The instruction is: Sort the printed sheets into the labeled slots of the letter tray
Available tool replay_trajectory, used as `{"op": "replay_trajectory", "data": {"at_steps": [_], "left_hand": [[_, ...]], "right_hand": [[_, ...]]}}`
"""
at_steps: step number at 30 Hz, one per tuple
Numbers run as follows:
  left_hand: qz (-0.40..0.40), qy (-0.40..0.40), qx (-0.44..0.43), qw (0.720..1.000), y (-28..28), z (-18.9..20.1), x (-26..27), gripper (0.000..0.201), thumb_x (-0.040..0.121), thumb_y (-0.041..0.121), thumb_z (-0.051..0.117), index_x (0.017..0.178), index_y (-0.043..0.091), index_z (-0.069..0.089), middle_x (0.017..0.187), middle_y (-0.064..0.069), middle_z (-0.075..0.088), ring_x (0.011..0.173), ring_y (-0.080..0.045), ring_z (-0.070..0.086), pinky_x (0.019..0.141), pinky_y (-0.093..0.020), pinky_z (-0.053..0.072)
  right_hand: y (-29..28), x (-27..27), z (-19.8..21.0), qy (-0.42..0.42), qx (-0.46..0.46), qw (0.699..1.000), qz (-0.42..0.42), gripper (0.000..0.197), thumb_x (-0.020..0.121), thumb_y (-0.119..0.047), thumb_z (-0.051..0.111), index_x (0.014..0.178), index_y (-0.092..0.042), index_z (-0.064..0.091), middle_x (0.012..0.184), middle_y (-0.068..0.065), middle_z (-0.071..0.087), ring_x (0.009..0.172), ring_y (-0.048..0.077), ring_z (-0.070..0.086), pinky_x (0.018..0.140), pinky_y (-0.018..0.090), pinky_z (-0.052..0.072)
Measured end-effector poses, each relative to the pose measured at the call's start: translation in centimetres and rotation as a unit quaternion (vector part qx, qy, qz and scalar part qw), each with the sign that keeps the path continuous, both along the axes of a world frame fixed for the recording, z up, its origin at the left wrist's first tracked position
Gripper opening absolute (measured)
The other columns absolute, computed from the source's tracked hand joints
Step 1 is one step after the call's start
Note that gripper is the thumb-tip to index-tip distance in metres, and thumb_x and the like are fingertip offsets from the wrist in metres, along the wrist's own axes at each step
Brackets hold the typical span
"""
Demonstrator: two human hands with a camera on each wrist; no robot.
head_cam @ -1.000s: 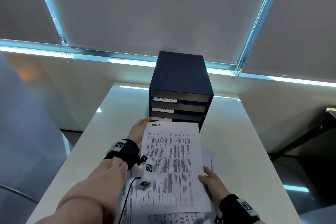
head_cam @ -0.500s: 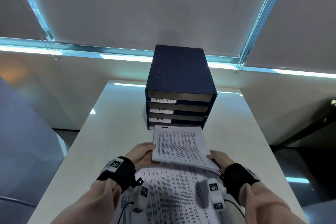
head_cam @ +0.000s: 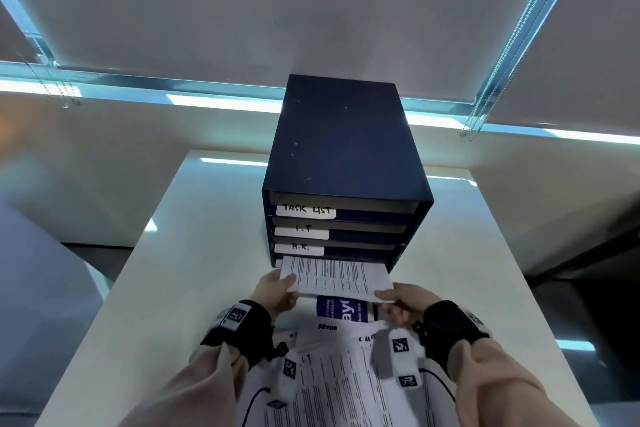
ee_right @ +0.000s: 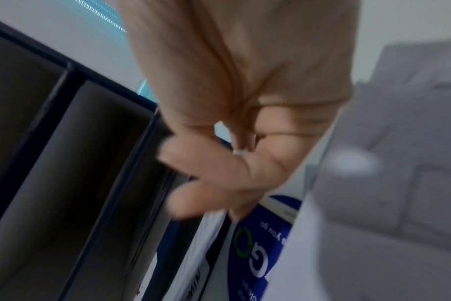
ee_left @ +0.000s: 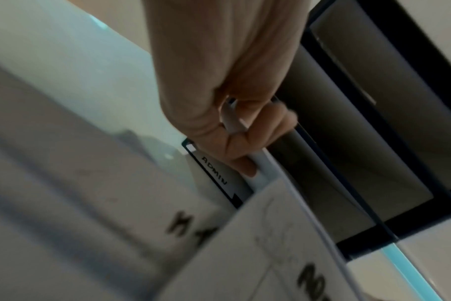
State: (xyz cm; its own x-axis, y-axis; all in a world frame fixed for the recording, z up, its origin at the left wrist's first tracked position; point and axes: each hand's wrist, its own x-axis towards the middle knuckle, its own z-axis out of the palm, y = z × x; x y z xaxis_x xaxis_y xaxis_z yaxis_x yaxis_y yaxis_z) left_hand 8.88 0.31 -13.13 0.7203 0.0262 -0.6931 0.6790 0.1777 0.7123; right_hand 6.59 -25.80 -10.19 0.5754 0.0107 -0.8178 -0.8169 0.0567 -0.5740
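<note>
A dark blue letter tray [head_cam: 346, 149] stands at the middle of the white table [head_cam: 194, 236]. Its upper slots are labelled TASK LIST, I.T and H.R. The ADMIN label [ee_left: 215, 176] marks the bottom slot. A thin set of printed sheets [head_cam: 336, 279] lies nearly flat, with its far edge at the mouth of that bottom slot. My left hand [head_cam: 287, 284] pinches the sheets' near left corner, and in the left wrist view the sheets' white edge [ee_left: 234, 126] shows inside the pinch. My right hand [head_cam: 386, 296] holds the near right corner with its thumb on top.
A loose pile of printed sheets [head_cam: 332, 378] with handwritten headings lies on the table under my wrists. A blue printed leaflet [head_cam: 343, 310] sits on the pile's far end, just below the held sheets. A grey sofa [ee_right: 399, 142] stands to the right.
The sheets have dropped from upright to nearly flat and moved forward to the bottom slot. My right hand has come up from the bottom edge to the near right corner.
</note>
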Motion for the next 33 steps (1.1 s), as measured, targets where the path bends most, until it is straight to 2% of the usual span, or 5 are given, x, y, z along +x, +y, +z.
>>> {"op": "replay_trajectory", "data": {"at_steps": [7,10,19,25,33], "left_hand": [[-0.029,-0.005,-0.071,0.997,-1.1,-1.1,4.1,0.040,0.096,-0.008,0.037,0.136,-0.012,0.034,0.139,-0.019,0.045,0.128,-0.030,0.046,0.096,-0.039,0.046],[-0.118,-0.036,0.023,0.992,-0.6,-0.2,3.4,0.033,0.097,0.005,0.044,0.129,0.002,0.049,0.105,-0.006,0.058,0.091,-0.019,0.057,0.068,-0.025,0.042],[-0.226,-0.274,0.234,0.905,3.2,3.9,-5.6,0.025,0.088,0.029,0.064,0.074,0.009,0.058,0.064,-0.009,0.064,0.056,-0.012,0.054,0.059,-0.027,0.046],[-0.458,-0.256,0.473,0.708,5.3,1.4,-11.8,0.032,0.080,0.051,0.062,0.099,0.030,0.046,0.092,0.011,0.045,0.086,-0.009,0.049,0.071,-0.023,0.042],[-0.449,-0.260,0.409,0.751,4.5,4.9,-13.6,0.017,0.079,0.022,0.064,0.072,0.029,0.051,0.077,0.011,0.054,0.076,-0.012,0.052,0.062,-0.021,0.035]], "right_hand": [[3.0,4.8,-3.2,-0.066,0.058,0.967,-0.240,0.015,0.096,0.007,0.035,0.096,-0.001,0.048,0.083,0.011,0.054,0.054,0.017,0.066,0.050,0.024,0.056],[3.5,4.3,-2.7,-0.077,0.046,0.978,-0.189,0.016,0.098,0.004,0.038,0.106,0.001,0.051,0.086,0.012,0.058,0.075,0.018,0.060,0.049,0.024,0.056],[0.6,-6.1,1.9,-0.208,-0.015,0.972,-0.110,0.018,0.098,-0.006,0.047,0.102,-0.002,0.063,0.083,0.015,0.071,0.071,0.030,0.066,0.061,0.040,0.060],[2.2,-14.9,-2.1,-0.100,-0.008,0.995,-0.019,0.014,0.089,-0.005,0.061,0.103,0.001,0.061,0.075,0.014,0.063,0.060,0.022,0.059,0.056,0.029,0.051],[2.8,-18.3,-1.8,-0.141,-0.032,0.990,0.007,0.058,0.072,-0.001,0.077,0.122,-0.011,0.050,0.093,0.012,0.050,0.068,0.020,0.053,0.057,0.026,0.046]]}}
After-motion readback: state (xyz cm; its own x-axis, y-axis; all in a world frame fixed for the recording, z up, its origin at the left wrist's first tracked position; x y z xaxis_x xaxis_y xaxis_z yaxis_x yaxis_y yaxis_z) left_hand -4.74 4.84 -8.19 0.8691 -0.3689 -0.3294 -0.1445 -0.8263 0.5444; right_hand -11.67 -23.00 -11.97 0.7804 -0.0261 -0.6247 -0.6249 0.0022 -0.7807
